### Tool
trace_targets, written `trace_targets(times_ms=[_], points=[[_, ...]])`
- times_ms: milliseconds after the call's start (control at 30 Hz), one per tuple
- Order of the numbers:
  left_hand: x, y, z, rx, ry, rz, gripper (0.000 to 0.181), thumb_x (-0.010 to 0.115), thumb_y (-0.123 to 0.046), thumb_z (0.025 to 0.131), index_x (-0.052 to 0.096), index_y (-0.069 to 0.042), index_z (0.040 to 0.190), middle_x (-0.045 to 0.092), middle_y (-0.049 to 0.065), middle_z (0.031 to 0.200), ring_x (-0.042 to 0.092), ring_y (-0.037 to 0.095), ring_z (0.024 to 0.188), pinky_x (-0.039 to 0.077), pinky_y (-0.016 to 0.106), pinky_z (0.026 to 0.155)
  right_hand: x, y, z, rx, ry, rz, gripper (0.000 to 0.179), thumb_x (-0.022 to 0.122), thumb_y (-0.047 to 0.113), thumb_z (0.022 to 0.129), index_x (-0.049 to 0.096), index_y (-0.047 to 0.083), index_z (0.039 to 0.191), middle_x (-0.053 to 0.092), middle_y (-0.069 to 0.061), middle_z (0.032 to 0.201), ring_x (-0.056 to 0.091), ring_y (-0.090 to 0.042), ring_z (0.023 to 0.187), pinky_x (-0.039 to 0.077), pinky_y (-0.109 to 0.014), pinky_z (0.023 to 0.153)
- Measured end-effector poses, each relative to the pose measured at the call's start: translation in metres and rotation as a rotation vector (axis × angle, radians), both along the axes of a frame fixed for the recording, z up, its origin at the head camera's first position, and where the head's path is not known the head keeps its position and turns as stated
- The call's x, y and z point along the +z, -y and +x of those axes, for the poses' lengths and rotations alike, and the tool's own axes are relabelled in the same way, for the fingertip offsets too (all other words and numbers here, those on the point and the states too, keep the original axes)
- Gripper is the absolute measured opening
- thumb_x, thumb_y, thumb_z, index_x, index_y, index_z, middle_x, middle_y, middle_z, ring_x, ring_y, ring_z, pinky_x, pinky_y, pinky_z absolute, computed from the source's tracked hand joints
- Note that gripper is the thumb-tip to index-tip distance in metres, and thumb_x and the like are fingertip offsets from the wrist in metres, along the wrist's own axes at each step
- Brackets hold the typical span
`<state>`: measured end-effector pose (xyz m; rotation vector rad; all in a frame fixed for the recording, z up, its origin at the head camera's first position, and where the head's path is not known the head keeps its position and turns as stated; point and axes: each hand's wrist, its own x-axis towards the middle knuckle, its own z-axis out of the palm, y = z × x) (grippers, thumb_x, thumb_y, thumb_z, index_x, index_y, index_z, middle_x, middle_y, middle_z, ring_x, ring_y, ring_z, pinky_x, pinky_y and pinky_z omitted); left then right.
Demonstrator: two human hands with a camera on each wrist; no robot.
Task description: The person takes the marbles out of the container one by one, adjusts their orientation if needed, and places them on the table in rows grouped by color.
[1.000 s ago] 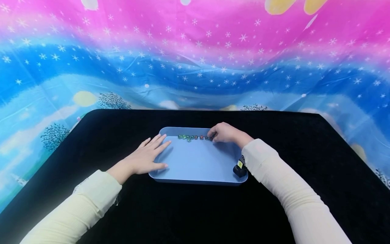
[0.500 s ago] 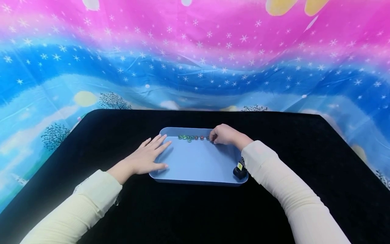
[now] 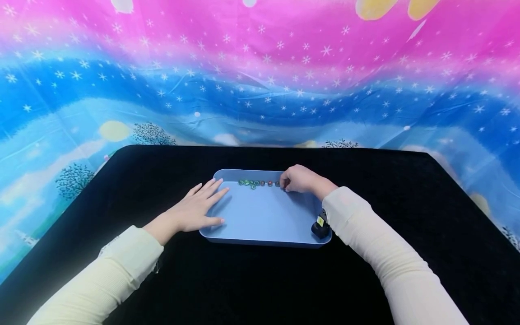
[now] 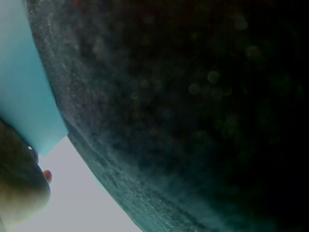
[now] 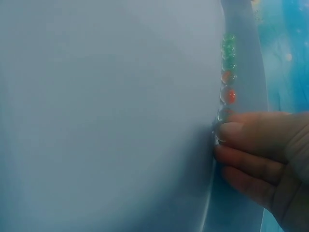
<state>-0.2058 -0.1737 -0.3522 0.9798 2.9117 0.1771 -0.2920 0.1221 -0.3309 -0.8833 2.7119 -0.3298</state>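
Several glass marbles (image 3: 270, 183) lie in a row along the far wall of a blue tray (image 3: 260, 216). Those at the left are green; nearer my right hand, some have red in them. My right hand (image 3: 298, 178) reaches over the tray's far right part, its fingers curled. In the right wrist view its thumb and fingers pinch a clear marble (image 5: 217, 129) at the row's end, which the thumb partly covers. My left hand (image 3: 195, 207) lies over the tray's left rim, fingers spread, holding nothing. The left wrist view shows only part of that hand beside the tray's wall.
A black wrist camera (image 3: 320, 228) with a yellow tag hangs below the right cuff, over the tray's right edge. Black cloth (image 3: 260, 284) covers the table around the tray. Behind it hangs a colourful backdrop (image 3: 260, 76) with snowflakes.
My right hand's fingers have drawn closer together at the right end of the row, with a slight shift to the right. The left hand and the other marbles stay put.
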Motion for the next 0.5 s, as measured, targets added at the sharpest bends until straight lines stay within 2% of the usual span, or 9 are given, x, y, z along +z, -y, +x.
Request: trace_targets(times_ms=[233,500], points=[[0.000,0.000,0.000,-0.001,0.000,0.006,0.076,0.045,-0.055,0.081,0.018,-0.015,0.139,0.007,0.010,0.143,0.000,0.025,0.130,0.007,0.048,0.100,0.010,-0.003,0.002,-0.019,0.008,-0.082,0.012,0.060,0.001,0.077,0.067,0.007,0.084,0.062,0.000,0.083,0.056,-0.014,0.079,0.045,-0.027,0.069],[-0.001,0.001,0.000,-0.003,-0.010,0.018,0.076,0.046,-0.054,0.080,0.019,-0.014,0.139,0.008,0.011,0.143,0.002,0.026,0.130,0.007,0.048,0.100,0.026,-0.008,0.003,-0.071,0.032,-0.204,0.014,0.060,0.002,0.079,0.066,0.005,0.091,0.063,0.000,0.085,0.057,-0.014,0.082,0.046,-0.028,0.071]])
